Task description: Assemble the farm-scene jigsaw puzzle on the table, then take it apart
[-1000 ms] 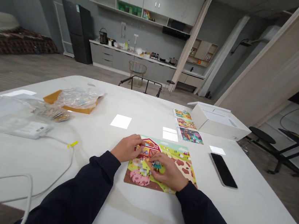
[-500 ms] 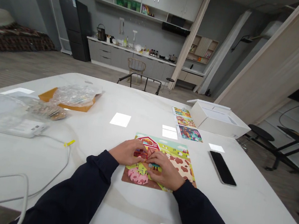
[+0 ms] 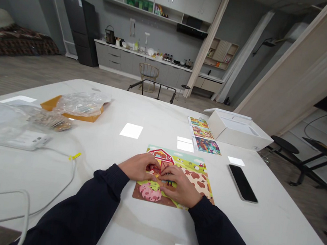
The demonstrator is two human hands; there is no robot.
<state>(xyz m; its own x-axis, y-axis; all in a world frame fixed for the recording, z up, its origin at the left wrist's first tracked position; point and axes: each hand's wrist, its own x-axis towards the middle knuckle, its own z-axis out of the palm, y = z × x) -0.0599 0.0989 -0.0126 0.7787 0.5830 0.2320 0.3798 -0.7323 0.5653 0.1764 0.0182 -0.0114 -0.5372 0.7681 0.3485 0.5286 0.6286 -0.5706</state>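
Observation:
A colourful farm-scene jigsaw puzzle lies flat on the table in front of me, with a red barn, a brown-spotted cow and a pink pig. My left hand rests over its left part, thumb and forefinger bent around a small puzzle piece with yellow and red on it. Beside it, my right hand lies across the middle, thumb and fingers apart, fingertips touching the puzzle close to the left fingertips. The picture under both palms is hidden.
A black phone lies to the right. Beyond are picture sheets and a white box. At left sit an orange tray with clear plastic, a bag of pieces, a white device and its looped cable.
The dark red patch between my left thumb and forefinger is gone, and yellow and red show there instead. The left fingers have shifted slightly; the right hand has hardly moved.

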